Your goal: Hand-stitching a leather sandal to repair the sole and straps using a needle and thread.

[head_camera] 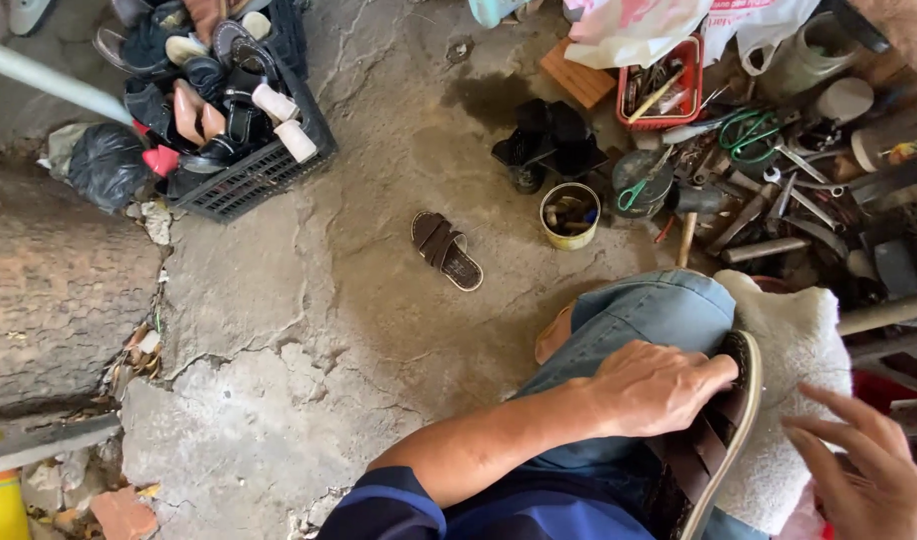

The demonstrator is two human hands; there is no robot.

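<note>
My left hand [657, 386] grips a brown strapped sandal [716, 440] that rests across my knee in blue jeans [639, 318]. A white fleecy cloth [801, 350] lies over my lap under the sandal. My right hand [872, 470] hovers at the lower right with fingers spread, just beside the cloth and holding nothing. The matching brown sandal [446, 250] lies on the concrete floor ahead.
A black crate [264, 175] full of shoes stands at the upper left beside a black bag [107, 165]. A yellow tin [570, 215], a red tray [665, 85] of tools, green-handled scissors [749, 132] and several metal tools crowd the upper right.
</note>
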